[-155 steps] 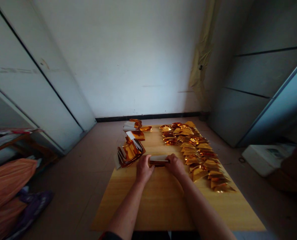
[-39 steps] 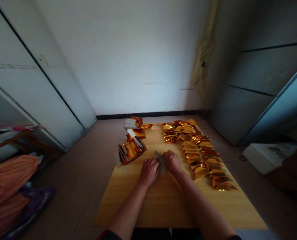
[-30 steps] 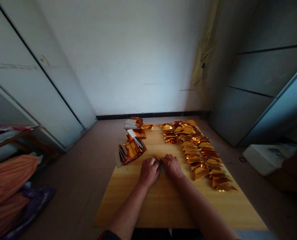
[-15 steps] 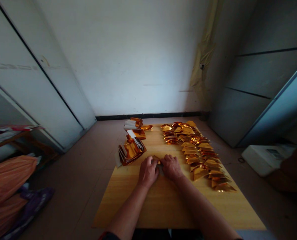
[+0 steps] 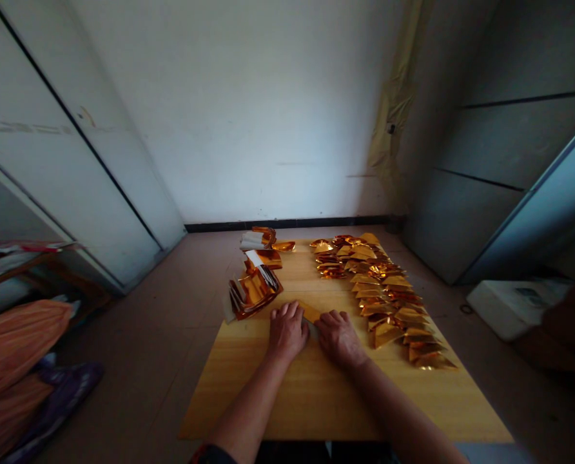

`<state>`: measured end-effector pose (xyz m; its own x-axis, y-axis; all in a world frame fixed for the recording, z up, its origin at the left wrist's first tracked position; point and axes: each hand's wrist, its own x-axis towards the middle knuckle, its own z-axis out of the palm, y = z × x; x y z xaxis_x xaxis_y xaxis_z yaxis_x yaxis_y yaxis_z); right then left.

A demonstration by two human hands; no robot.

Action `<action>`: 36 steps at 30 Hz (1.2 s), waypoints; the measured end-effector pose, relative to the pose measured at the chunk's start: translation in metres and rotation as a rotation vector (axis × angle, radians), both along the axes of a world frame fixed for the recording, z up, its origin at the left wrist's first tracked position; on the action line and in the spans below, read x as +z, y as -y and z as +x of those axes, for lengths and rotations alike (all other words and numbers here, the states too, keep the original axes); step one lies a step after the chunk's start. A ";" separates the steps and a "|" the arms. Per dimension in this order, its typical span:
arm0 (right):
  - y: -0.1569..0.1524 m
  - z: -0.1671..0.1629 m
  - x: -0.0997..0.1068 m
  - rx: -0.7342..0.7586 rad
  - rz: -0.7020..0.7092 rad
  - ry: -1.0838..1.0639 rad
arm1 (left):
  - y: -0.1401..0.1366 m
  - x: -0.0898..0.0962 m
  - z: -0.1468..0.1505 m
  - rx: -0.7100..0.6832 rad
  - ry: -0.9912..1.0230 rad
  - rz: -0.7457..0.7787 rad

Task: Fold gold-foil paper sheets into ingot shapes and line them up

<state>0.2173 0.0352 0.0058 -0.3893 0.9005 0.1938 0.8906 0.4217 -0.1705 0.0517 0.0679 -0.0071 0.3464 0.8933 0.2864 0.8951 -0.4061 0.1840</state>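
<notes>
A sheet of gold foil paper (image 5: 309,312), partly folded, lies on the wooden table between my two hands. My left hand (image 5: 288,330) holds its left side, fingers curled and pressed together. On its right side my right hand (image 5: 340,335) grips the edge, with the fingers bent over it. A greyish underside of the paper shows between the thumbs, and the rest is covered by my fingers. To the left sits a fanned stack of gold foil sheets (image 5: 254,293). Rows of folded gold foil pieces (image 5: 389,296) stand on the right.
The wooden table (image 5: 268,403) reaches toward a white wall (image 5: 268,129). More foil bundles (image 5: 259,238) lie at its far left corner. An orange bag (image 5: 19,341) is on the floor at left, and a white box (image 5: 503,306) at right. Cabinets flank both sides.
My right hand has shifted slightly right and toward me, so the hands are a little farther apart. More of the gold foil paper shows between them.
</notes>
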 end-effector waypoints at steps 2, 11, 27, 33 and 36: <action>0.002 0.001 -0.003 -0.006 0.006 -0.015 | 0.001 -0.001 0.000 0.000 0.019 0.001; 0.004 0.013 0.000 0.006 -0.014 -0.048 | -0.003 0.004 -0.019 -0.127 -0.031 -0.054; -0.026 0.020 0.007 -0.063 -0.093 0.014 | -0.012 0.008 -0.002 -0.154 -0.080 -0.046; -0.029 0.019 0.003 -0.099 -0.091 -0.045 | -0.010 0.007 -0.002 -0.182 -0.094 -0.027; -0.031 0.018 0.004 -0.129 -0.119 -0.071 | -0.008 0.008 -0.002 -0.172 -0.140 -0.011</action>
